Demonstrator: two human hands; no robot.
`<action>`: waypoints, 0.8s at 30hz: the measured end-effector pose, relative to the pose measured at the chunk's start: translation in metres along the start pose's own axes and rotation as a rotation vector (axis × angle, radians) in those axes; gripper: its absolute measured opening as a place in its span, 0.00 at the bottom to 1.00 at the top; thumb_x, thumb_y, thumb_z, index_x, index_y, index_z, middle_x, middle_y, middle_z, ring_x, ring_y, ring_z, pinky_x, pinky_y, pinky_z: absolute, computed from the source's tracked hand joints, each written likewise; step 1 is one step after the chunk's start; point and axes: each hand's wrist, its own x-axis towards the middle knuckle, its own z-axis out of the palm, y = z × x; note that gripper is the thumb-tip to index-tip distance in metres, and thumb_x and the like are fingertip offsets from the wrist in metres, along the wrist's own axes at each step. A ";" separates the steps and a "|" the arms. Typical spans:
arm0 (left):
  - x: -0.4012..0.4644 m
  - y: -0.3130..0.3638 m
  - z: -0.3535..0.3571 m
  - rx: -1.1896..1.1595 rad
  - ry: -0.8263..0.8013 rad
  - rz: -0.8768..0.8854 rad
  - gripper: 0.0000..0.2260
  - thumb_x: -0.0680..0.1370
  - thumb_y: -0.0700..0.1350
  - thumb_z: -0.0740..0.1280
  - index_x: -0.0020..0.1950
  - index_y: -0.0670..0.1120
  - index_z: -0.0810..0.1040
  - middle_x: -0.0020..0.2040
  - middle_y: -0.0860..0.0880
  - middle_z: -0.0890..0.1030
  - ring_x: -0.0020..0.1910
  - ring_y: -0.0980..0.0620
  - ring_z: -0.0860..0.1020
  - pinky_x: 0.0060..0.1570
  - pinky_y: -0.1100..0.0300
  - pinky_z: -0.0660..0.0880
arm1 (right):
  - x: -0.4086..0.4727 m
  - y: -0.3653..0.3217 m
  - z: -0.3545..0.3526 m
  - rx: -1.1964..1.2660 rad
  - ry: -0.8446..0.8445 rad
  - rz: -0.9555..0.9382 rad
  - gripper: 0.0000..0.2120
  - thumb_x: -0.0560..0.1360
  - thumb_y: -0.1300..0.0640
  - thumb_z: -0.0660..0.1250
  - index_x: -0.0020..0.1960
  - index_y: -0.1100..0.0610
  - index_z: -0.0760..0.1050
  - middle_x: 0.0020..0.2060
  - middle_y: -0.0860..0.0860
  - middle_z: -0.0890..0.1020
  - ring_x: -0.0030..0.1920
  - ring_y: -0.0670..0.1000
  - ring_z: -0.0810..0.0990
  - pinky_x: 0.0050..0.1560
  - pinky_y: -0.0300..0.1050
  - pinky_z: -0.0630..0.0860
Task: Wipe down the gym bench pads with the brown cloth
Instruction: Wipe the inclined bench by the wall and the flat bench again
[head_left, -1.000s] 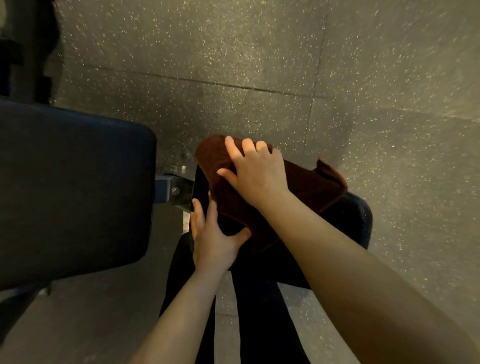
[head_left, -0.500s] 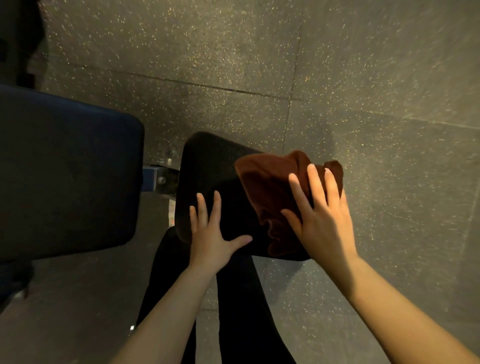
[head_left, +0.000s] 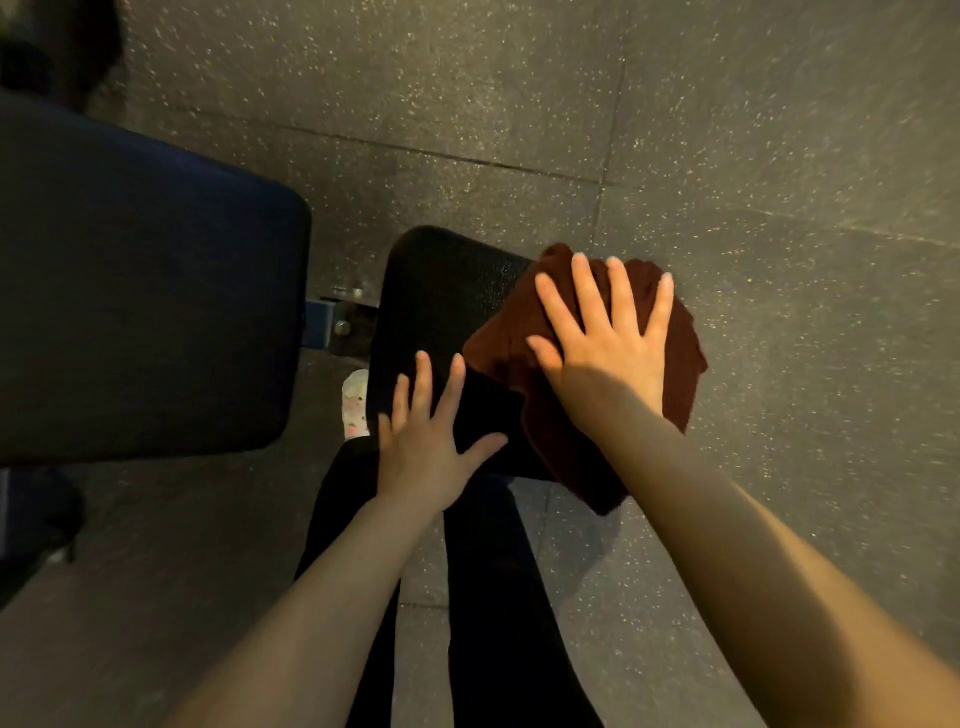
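A small black seat pad (head_left: 436, 296) sits in the middle of the view, with a large dark blue back pad (head_left: 140, 291) to its left. The brown cloth (head_left: 519, 395) lies crumpled over the seat pad's right side and hangs off its near right corner. My right hand (head_left: 608, 348) presses flat on the cloth with fingers spread. My left hand (head_left: 426, 441) rests flat on the bare near-left part of the seat pad, fingers apart, holding nothing.
A blue metal bracket with a bolt (head_left: 335, 327) joins the two pads. Speckled grey rubber floor tiles (head_left: 779, 260) surround the bench. My black-clad legs (head_left: 498, 597) and a light shoe (head_left: 356, 402) stand close under the seat pad.
My right hand has swept the cloth from the seat pad's left far side to its right side, then shifted it slightly further up. My left hand stayed on the pad.
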 end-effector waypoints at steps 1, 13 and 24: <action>-0.002 -0.009 -0.004 0.112 0.047 0.047 0.37 0.80 0.64 0.59 0.80 0.59 0.39 0.81 0.50 0.36 0.80 0.46 0.39 0.77 0.42 0.45 | 0.007 -0.005 -0.001 -0.011 -0.024 0.010 0.28 0.81 0.40 0.53 0.78 0.48 0.61 0.78 0.55 0.62 0.77 0.62 0.58 0.72 0.72 0.45; 0.005 -0.186 -0.138 0.976 0.396 0.403 0.27 0.80 0.59 0.52 0.78 0.51 0.64 0.79 0.43 0.59 0.80 0.46 0.41 0.73 0.35 0.35 | -0.020 -0.081 0.024 -0.052 -0.084 -0.220 0.33 0.80 0.35 0.53 0.80 0.50 0.55 0.80 0.58 0.52 0.79 0.64 0.48 0.71 0.75 0.39; 0.009 -0.194 -0.142 1.009 0.413 0.476 0.30 0.80 0.60 0.52 0.78 0.48 0.65 0.80 0.42 0.59 0.80 0.39 0.54 0.72 0.29 0.43 | 0.014 -0.078 0.022 -0.057 -0.011 -0.159 0.32 0.79 0.34 0.52 0.79 0.47 0.61 0.79 0.51 0.60 0.79 0.57 0.55 0.71 0.71 0.33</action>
